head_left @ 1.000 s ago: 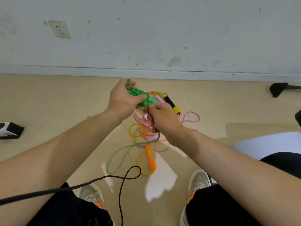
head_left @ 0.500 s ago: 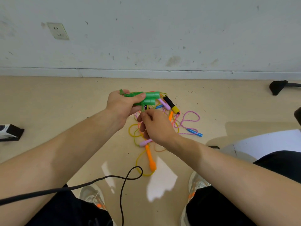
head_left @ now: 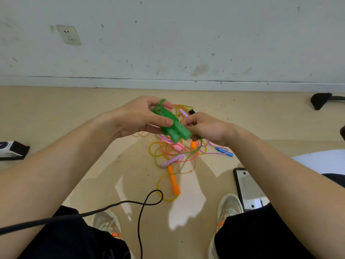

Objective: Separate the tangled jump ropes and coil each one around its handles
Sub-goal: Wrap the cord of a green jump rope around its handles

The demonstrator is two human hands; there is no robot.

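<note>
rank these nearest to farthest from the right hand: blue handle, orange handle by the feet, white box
1. blue handle: on the floor just below the right hand.
2. orange handle: on the floor nearer the feet, toward the left.
3. white box: at the far left edge, well beyond the left arm.

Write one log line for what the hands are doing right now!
left hand: grips green handles | right hand: pinches green rope | other ropes: tangled on floor
</note>
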